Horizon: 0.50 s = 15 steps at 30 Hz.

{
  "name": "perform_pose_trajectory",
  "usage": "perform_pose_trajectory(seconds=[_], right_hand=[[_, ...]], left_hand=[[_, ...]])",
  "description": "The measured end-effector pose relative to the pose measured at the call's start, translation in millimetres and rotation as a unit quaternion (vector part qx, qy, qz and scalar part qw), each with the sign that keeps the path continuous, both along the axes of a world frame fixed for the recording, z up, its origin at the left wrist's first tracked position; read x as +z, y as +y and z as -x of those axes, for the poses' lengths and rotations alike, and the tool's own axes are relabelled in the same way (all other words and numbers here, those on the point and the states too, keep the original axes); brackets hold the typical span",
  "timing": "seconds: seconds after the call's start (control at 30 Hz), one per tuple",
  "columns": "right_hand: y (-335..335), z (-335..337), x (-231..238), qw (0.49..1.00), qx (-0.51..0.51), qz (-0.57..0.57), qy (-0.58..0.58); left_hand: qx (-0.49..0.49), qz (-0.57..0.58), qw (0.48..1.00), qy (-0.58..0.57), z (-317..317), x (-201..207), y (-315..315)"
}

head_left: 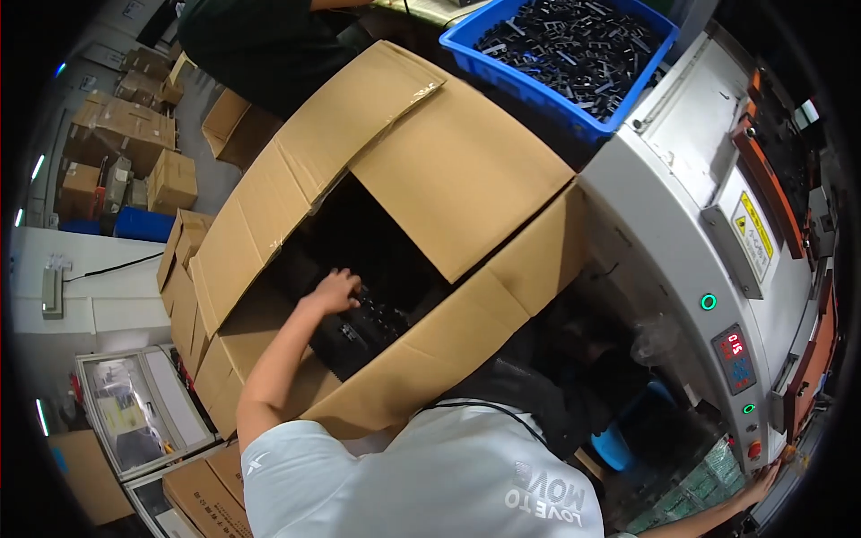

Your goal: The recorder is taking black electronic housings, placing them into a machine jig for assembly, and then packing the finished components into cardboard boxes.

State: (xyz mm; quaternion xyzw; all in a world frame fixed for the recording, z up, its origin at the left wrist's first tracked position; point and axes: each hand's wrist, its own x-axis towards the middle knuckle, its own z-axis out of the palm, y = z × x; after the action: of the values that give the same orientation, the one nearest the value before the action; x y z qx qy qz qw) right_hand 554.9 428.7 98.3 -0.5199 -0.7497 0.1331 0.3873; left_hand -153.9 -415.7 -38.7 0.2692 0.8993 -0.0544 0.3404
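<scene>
My left hand [337, 291] reaches down into a large open cardboard box [457, 193]. Its fingers are curled, and whatever lies between them is too dark to make out. Below and beside the fingers are small black parts [381, 314] in the dark inside of the box. Far off at the lower right, my right hand [760, 487] rests by the lower edge of a white machine [659, 193], its fingers stretched out and apparently holding nothing.
A blue bin [538, 87] full of small black parts stands beyond the box. The machine carries a lit red display [735, 345] and orange bars [773, 193]. Cartons [126, 125] are stacked at the far left. Another person in dark clothing [260, 54] is across the box.
</scene>
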Motion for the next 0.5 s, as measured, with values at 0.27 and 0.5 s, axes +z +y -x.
perform_pose_trajectory(seconds=[0.27,0.5], right_hand=[[-149,121,104,0.985,-0.019,-0.163,-0.06],[-287,307,151,0.986,0.14,-0.079,0.045]], left_hand=[[-0.194,0.036,0.977,0.086,-15,5,-10],[-0.162,-0.001,0.987,-0.006,13,3,-31]])
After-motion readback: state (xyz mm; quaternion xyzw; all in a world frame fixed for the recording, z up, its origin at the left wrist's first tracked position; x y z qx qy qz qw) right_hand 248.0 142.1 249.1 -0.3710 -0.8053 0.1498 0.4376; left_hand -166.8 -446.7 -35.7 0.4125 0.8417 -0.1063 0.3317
